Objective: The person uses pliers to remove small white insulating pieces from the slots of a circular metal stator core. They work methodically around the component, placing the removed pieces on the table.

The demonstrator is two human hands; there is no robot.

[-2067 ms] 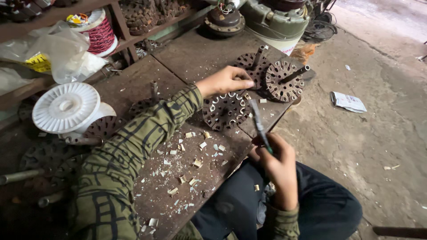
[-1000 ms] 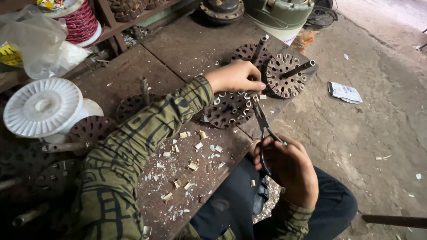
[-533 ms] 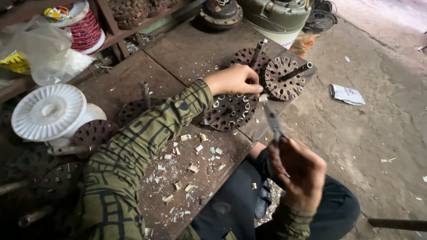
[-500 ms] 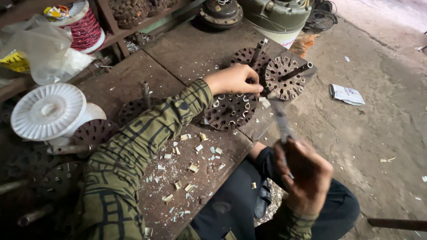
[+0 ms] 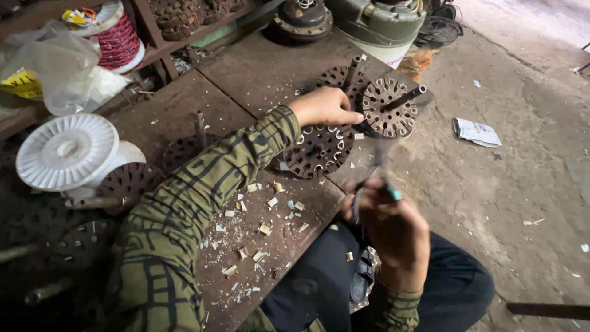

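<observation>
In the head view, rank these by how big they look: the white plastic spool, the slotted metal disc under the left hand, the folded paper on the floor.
1. White plastic spool, though it sits nearer the camera.
2. Slotted metal disc under the left hand, partly covered.
3. Folded paper, clearly smallest.

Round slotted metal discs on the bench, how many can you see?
6: one under the left hand, disc; two beyond, discs and; three left, discs. More may hide in shadow.
</observation>
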